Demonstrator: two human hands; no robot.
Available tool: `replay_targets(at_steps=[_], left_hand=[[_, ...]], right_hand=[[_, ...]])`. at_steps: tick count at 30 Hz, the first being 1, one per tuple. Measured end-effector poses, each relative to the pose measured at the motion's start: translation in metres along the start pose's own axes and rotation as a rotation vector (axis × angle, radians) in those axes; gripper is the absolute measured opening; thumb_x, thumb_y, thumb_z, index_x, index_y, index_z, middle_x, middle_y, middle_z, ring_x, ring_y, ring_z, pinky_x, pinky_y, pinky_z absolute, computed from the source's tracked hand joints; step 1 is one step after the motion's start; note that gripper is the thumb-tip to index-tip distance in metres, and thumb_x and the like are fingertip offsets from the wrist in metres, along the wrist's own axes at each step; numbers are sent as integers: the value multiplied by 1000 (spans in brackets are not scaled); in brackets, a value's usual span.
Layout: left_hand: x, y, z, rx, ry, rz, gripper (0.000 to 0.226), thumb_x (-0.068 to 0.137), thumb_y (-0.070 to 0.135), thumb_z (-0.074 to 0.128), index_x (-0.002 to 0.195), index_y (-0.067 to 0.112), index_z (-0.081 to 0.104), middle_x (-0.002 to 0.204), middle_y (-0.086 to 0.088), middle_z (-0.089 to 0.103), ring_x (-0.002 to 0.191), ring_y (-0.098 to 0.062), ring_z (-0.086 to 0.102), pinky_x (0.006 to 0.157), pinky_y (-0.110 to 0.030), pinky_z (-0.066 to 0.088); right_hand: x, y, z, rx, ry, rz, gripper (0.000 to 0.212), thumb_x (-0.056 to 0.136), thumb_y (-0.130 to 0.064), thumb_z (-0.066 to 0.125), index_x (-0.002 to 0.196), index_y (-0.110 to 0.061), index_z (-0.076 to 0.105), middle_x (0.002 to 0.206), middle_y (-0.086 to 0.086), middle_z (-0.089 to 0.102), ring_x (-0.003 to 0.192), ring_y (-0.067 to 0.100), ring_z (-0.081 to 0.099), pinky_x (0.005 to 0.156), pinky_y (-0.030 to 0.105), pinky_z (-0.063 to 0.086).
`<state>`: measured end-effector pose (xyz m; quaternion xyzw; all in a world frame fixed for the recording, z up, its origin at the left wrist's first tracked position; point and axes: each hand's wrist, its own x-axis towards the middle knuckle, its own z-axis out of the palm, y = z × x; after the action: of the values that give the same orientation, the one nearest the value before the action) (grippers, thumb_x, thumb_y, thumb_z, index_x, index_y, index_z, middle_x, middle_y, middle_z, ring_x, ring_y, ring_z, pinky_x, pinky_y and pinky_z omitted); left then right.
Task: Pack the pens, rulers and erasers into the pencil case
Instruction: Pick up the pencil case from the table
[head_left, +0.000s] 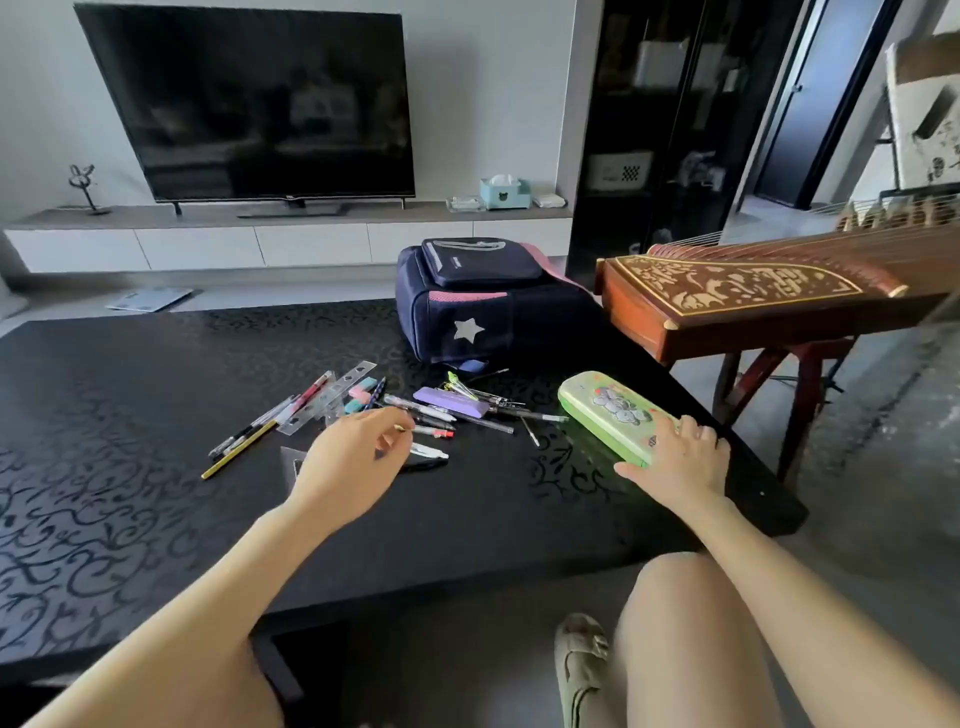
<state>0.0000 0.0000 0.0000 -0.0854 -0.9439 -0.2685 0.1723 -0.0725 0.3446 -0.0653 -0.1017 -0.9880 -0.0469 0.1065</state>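
Observation:
A green pencil case (608, 410) lies closed on the black table (156, 415), right of centre. My right hand (680, 457) grips its near end. Loose stationery is scattered left of it: several pens (457, 415), a purple box (451, 401), clear rulers (332, 397), pink and teal erasers (362, 391), a yellow-and-black pencil (240, 450) and a clear set square (292, 460). My left hand (358, 457) hovers over the pens with fingers curled and nothing clearly held; it hides part of the pile.
A navy backpack (478, 301) with a white star stands behind the stationery. A wooden zither (753, 296) on a stand sits to the right of the table. A television (260, 104) on a low cabinet is beyond. My knees are at the near edge.

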Motion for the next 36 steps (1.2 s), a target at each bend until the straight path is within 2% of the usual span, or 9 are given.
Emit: replay_targets(at_steps=[5,11,14,20,24,27,31,34,36], left_hand=[[8,-14,38,-58,-91,-100,14,89,24,54,99,29,63,82,15,60,72,1,53,69,-27,47],[15,-19,72,-264,-144,-221,10,90,24,55,92,31,61,87,11,65,84,-3,59,72,-21,47],[18,-12,80,-491,-174,-321,9,88,30,57,93,29,64,90,9,67,89,-8,62,82,-32,54],[22,11,78,-1162,-241,-555,61,73,52,61,126,24,48,115,0,67,106,-16,64,90,-42,53],[13,-7,68,-1285,76,-657,44,84,29,63,125,22,49,114,-7,68,100,-24,68,85,-46,56],[1,-37,55,-1411,74,-802,32,88,29,57,118,18,56,103,-10,73,86,-25,71,74,-42,58],[-13,-58,43,-1689,-102,-966,31,87,33,54,105,11,63,84,-12,74,69,-24,72,62,-35,59],[-16,-66,44,-1749,-123,-951,31,88,34,50,98,7,63,78,-14,74,64,-25,71,57,-34,59],[-17,-71,45,-1799,-80,-925,33,89,36,49,100,8,62,79,-13,74,65,-24,72,56,-35,60]], right_hand=[[28,13,34,153,-142,108,106,59,-68,69,140,-23,19,140,19,31,124,40,34,97,51,37],[28,5,39,373,96,188,82,63,-51,76,126,-16,38,120,20,44,104,39,43,73,40,46],[11,-26,13,575,176,132,81,63,-55,73,126,-17,40,118,14,46,103,33,46,66,34,45],[-56,-136,-11,1029,-87,-167,83,53,-60,70,125,-27,44,112,-4,46,104,16,49,84,33,49],[-79,-158,-11,1196,-370,-410,87,58,-58,72,133,-28,40,122,-8,40,114,7,41,94,26,44],[-76,-149,-18,1552,-686,-378,53,77,-36,67,126,-30,48,123,-4,50,109,5,53,89,29,50],[-79,-160,-24,1620,-767,-333,32,92,-3,53,122,-13,55,114,13,63,98,24,64,79,37,56],[-91,-176,-30,1636,-715,-298,25,94,-1,48,115,-5,60,92,19,68,64,18,66,59,30,56],[-97,-181,-32,1612,-602,-274,22,95,-3,47,110,-5,63,79,19,66,58,16,62,55,27,54]])
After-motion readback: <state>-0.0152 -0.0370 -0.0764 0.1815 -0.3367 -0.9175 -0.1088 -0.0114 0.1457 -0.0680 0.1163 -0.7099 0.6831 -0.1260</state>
